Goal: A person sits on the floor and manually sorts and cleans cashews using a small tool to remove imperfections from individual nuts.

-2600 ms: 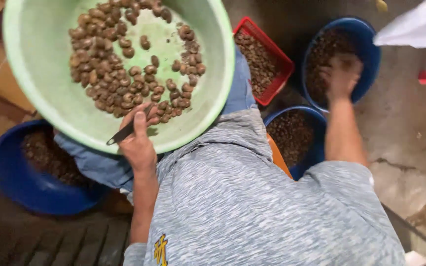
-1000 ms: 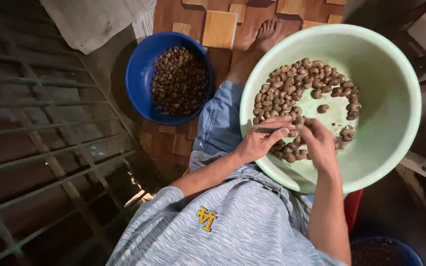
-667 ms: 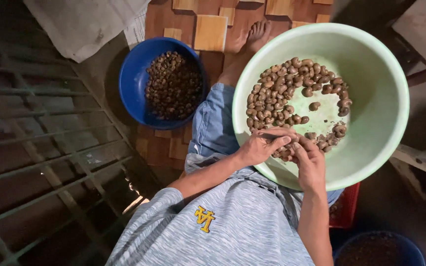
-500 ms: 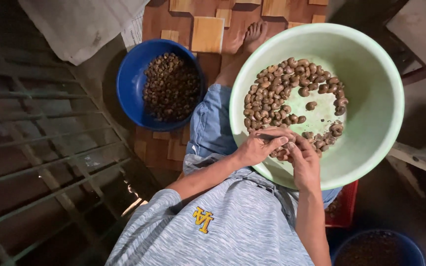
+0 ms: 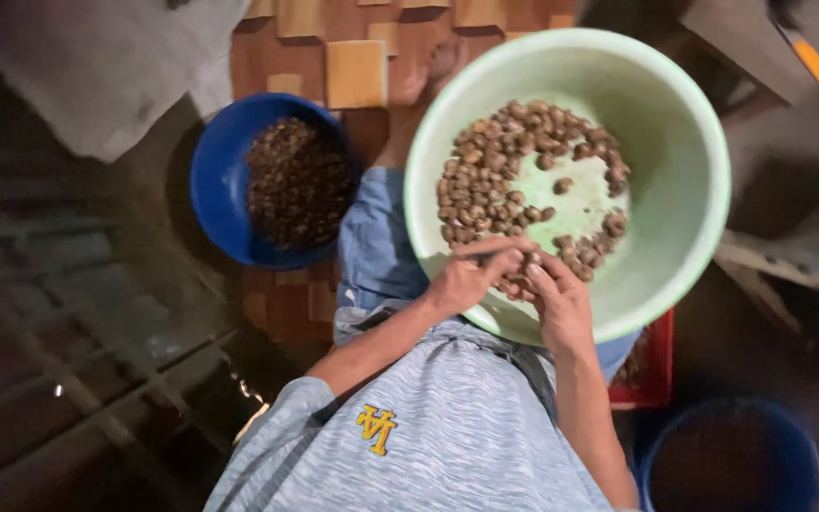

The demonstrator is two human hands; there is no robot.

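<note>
1. One pale green basin (image 5: pixel 684 142), holding several dozen brown nuts (image 5: pixel 495 180), too many to count exactly.
2. Two blue bowls: one (image 5: pixel 215 185) filled with dark shells, another (image 5: pixel 727 460) at the lower right corner.
3. One red tray (image 5: pixel 651 374), mostly hidden.
4. Two hands: left hand (image 5: pixel 466 275), right hand (image 5: pixel 561 303).

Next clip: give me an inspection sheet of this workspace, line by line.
Surface: wood-patterned tile floor.
Job's things: pale green basin on the lap, holding brown nuts.
Clutter: blue bowl of dark pieces; red tray; second blue tub; pale cloth.
Grippers: left hand and right hand meet over nuts at the basin's near edge; the grip itself is blurred.
Cables: nothing seen.
Surroundings: metal grating, dim light.
</note>
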